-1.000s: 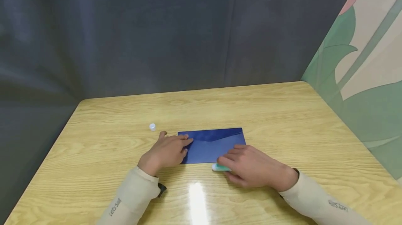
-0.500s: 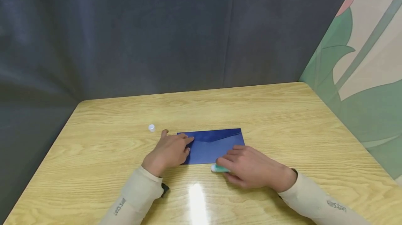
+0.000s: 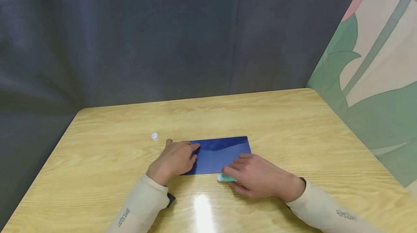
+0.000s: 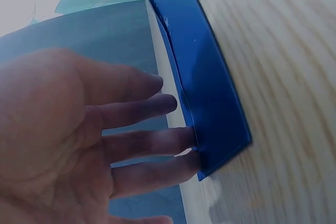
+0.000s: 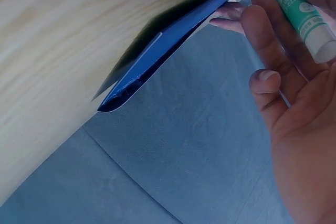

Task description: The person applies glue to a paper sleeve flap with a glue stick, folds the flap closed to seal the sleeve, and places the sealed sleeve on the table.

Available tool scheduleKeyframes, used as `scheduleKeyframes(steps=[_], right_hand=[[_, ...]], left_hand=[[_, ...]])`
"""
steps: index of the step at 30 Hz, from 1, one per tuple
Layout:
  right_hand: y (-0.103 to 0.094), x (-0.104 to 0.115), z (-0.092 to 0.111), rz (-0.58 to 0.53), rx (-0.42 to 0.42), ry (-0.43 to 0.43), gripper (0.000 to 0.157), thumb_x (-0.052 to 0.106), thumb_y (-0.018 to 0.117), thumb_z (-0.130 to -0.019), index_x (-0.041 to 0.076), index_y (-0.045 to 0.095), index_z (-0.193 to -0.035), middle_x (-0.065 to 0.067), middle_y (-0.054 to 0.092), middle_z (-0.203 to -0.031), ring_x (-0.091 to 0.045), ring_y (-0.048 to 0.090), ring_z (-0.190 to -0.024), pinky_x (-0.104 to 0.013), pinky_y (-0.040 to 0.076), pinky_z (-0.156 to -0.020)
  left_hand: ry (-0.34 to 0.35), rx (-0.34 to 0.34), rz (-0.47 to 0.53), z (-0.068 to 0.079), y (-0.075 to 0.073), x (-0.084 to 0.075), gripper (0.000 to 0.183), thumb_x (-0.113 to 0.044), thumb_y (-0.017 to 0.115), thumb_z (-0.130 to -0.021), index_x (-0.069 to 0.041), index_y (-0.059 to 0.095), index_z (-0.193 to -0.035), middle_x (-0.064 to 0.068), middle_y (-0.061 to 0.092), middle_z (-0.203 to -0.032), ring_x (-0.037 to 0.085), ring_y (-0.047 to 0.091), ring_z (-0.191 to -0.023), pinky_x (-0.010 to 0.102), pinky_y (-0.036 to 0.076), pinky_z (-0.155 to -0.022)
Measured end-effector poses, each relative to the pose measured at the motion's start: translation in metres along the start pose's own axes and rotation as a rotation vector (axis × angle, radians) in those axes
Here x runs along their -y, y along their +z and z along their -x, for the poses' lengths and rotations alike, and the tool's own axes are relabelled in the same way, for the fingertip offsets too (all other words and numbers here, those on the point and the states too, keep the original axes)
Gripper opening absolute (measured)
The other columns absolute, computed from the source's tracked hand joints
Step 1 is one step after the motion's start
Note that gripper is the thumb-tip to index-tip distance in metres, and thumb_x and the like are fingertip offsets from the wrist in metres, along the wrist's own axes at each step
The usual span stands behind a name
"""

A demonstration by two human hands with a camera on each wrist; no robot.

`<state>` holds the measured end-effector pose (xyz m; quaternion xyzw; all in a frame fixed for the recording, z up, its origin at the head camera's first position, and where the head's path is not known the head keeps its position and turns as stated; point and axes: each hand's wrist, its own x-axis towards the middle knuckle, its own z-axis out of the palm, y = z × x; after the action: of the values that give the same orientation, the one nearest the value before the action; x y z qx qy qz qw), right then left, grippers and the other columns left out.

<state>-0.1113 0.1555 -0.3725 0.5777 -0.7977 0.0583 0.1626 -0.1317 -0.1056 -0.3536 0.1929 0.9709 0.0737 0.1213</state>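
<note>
A dark blue envelope (image 3: 224,155) lies on the wooden table, its pointed flap along the far side. My left hand (image 3: 174,159) rests on its left end; in the left wrist view the outstretched fingers (image 4: 149,142) reach the edge of the envelope (image 4: 205,77). Near the front right of the envelope, my right hand (image 3: 257,175) holds a green and white glue stick (image 3: 226,178) between thumb and fingers. In the right wrist view, the glue stick (image 5: 302,17) shows its white ends, the far one right by the envelope (image 5: 173,45).
A small white cap (image 3: 154,136) sits on the table, left of the envelope and beyond my left hand. Behind the table's far edge hangs a dark curtain (image 3: 195,37). A wall with painted flowers and leaves (image 3: 381,81) borders the right side.
The head view has shifted slightly, with the table a little lower in it. My left hand has slid slightly further over the envelope; the right hand keeps hold of the glue stick.
</note>
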Motion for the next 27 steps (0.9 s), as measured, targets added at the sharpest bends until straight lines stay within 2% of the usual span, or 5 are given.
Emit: scheduleKeyframes(steps=[5, 14, 19, 24, 27], right_hand=[[0.008, 0.006, -0.005, -0.017, -0.019, -0.015, 0.020, 0.022, 0.070, -0.084, 0.020, 0.051, -0.092, 0.015, 0.042, -0.067, -0.002, 0.032, -0.060, -0.017, 0.028, -0.059], [0.006, 0.009, -0.001, -0.040, -0.027, 0.002, 0.023, 0.022, 0.072, -0.081, 0.021, 0.052, -0.093, 0.016, 0.044, -0.069, -0.002, 0.036, -0.062, -0.017, 0.031, -0.059], [0.002, 0.008, -0.001, -0.038, -0.020, -0.008, 0.023, 0.023, 0.072, -0.082, 0.021, 0.052, -0.092, 0.016, 0.044, -0.068, -0.002, 0.035, -0.060, -0.017, 0.030, -0.059], [-0.003, -0.003, 0.000, -0.017, -0.010, 0.004, 0.022, 0.020, 0.071, -0.081, 0.019, 0.051, -0.090, 0.015, 0.042, -0.067, -0.003, 0.033, -0.059, -0.019, 0.030, -0.059], [-0.003, -0.003, -0.001, -0.018, -0.003, 0.001, 0.021, 0.019, 0.070, -0.081, 0.019, 0.051, -0.090, 0.015, 0.043, -0.067, -0.003, 0.033, -0.059, -0.019, 0.030, -0.058]], left_hand=[[-0.049, 0.043, 0.047, 0.010, 0.000, 0.007, 0.039, -0.021, 0.057, -0.101, -0.015, 0.060, -0.140, 0.009, 0.058, -0.143, 0.029, 0.056, -0.131, 0.056, 0.039, -0.098], [0.005, 0.021, 0.055, 0.015, 0.001, 0.006, 0.037, -0.009, 0.054, -0.099, -0.018, 0.065, -0.134, 0.010, 0.062, -0.136, 0.032, 0.063, -0.119, 0.057, 0.046, -0.093], [0.027, 0.041, -0.024, 0.003, -0.002, 0.000, 0.043, -0.002, 0.053, -0.096, -0.020, 0.067, -0.132, 0.011, 0.061, -0.136, 0.034, 0.067, -0.100, 0.058, 0.047, -0.093], [0.006, 0.098, -0.145, -0.021, -0.005, -0.011, 0.044, -0.012, 0.054, -0.100, -0.019, 0.057, -0.143, 0.013, 0.051, -0.149, 0.038, 0.065, -0.113, 0.064, 0.040, -0.105], [-0.016, 0.144, -0.209, -0.025, -0.006, -0.015, 0.050, -0.020, 0.054, -0.100, -0.017, 0.046, -0.150, 0.014, 0.043, -0.154, 0.038, 0.058, -0.127, 0.064, 0.036, -0.109]])
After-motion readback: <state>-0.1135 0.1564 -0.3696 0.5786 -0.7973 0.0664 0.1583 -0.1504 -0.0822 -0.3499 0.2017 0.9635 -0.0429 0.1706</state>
